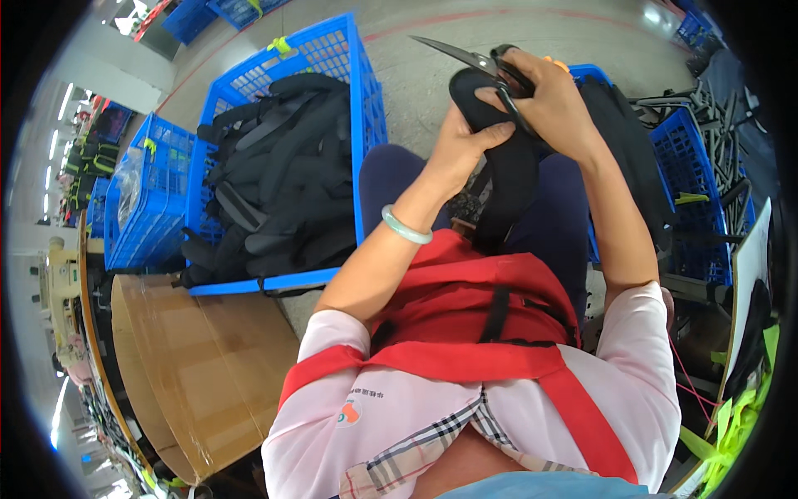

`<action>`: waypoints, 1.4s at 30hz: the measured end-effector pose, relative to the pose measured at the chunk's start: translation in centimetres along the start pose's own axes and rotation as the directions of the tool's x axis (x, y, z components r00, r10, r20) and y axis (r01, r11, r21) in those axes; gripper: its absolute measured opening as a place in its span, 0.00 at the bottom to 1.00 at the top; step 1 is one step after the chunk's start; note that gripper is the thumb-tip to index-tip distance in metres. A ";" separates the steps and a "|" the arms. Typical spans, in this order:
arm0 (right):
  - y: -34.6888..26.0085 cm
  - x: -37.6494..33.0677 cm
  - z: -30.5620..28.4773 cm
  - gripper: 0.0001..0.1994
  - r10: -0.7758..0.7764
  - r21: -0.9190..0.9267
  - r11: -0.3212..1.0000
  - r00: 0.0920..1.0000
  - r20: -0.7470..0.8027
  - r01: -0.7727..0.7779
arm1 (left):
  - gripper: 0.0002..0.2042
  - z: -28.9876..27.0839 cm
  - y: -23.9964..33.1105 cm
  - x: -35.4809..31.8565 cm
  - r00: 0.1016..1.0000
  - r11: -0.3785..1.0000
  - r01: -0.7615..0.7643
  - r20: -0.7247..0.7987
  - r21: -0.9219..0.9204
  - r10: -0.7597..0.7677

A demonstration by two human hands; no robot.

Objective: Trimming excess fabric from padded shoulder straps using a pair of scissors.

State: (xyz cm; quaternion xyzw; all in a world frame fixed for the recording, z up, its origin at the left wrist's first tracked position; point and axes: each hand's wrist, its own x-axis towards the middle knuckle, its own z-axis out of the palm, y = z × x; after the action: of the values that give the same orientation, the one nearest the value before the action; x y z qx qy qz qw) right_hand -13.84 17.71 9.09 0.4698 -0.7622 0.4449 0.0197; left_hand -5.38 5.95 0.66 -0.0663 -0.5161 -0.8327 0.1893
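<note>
My right hand [555, 108] grips a pair of black-handled scissors [455, 55], fingers through the handles and the dark blades pointing left and away from me. My left hand [465, 143] pinches a black padded strap [514, 170], thumb on top, just below its rounded far end. That strap hangs down between my knees, over my lap. The scissors lie right above its rounded end, and my right fingers are close against the strap. Whether the blades touch the fabric I cannot tell.
A blue crate [369, 100] at my left holds a heap of black padded pieces [283, 158]. Cardboard [204, 358] stands nearer, below it. Black fabric [623, 150] fills a crate at my right; farther right, another blue crate [694, 166] holds black straps. Neon-yellow strips [731, 432] hang at lower right.
</note>
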 end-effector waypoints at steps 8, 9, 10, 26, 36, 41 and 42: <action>3.2 -1.2 -7.9 0.08 0.246 0.569 0.738 0.641 -0.727 0.363 | 0.25 0.4 -0.6 -3.2 0.974 0.806 -0.113 0.226 0.581 -0.026; 4.3 -2.9 -7.2 0.07 0.304 0.591 0.748 0.635 -0.710 0.303 | 0.23 1.1 -0.8 -3.2 0.970 0.926 0.099 0.173 0.363 -0.172; 2.1 -4.4 -4.8 0.08 0.340 0.438 0.899 0.667 -0.663 -0.023 | 0.22 1.0 -0.8 -3.5 0.936 0.942 0.312 0.129 0.122 -0.327; 4.9 -10.3 8.5 0.10 0.588 0.714 0.448 0.779 0.218 -0.538 | 0.11 -8.2 0.0 -6.1 0.932 0.950 0.047 -0.328 -0.309 -0.152; 4.3 -10.1 10.0 0.12 0.557 0.676 0.494 0.796 0.236 -0.547 | 0.11 -8.1 0.2 -6.2 0.938 0.948 0.042 -0.313 -0.315 -0.146; 4.4 -10.1 9.9 0.11 0.579 0.687 0.467 0.780 0.237 -0.556 | 0.10 -8.6 -0.1 -6.5 0.943 0.955 0.034 -0.307 -0.296 -0.129; 4.7 -10.2 9.8 0.10 0.554 0.657 0.492 0.788 0.270 -0.571 | 0.10 -8.6 -0.1 -6.6 0.942 0.954 0.055 -0.301 -0.296 -0.148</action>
State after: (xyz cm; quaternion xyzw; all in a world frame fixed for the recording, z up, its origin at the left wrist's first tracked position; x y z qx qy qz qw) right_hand -7.85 18.80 -4.48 0.1703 -0.6404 0.6784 -0.3172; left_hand 1.40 -0.01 -5.44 0.0698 -0.3569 -0.9064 0.2152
